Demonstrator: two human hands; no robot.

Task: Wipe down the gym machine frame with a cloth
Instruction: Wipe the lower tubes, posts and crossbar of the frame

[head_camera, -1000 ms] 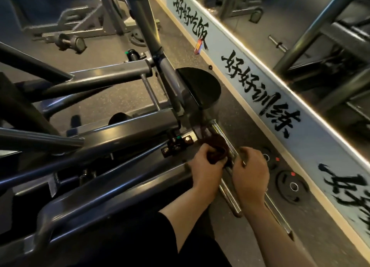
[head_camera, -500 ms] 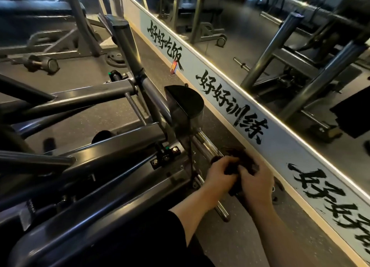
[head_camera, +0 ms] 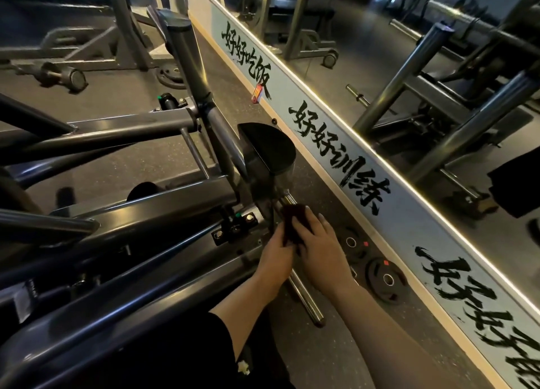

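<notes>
Your left hand (head_camera: 277, 253) and right hand (head_camera: 318, 242), both closed on the cloth (head_camera: 293, 219), have slid it up the bar (head_camera: 305, 298) toward the frame (head_camera: 122, 131); its lower length looks done.

The cloth (head_camera: 295, 222) is dark, soft and matt, bunched in the grip of both hands. Under it and running back toward the person, the weight peg (head_camera: 305, 298) is bare chromed metal, smooth and bright with a hard gleam. Left of the grip, the machine frame (head_camera: 140, 210) is painted grey metal with a satin sheen. Just above the grip, the rounded cover (head_camera: 267, 147) looks like black plastic, smooth and dull. Right of the grip, the weight plates (head_camera: 385, 280) look rubbery and matt on the speckled, rough rubber floor (head_camera: 330, 347).
</notes>
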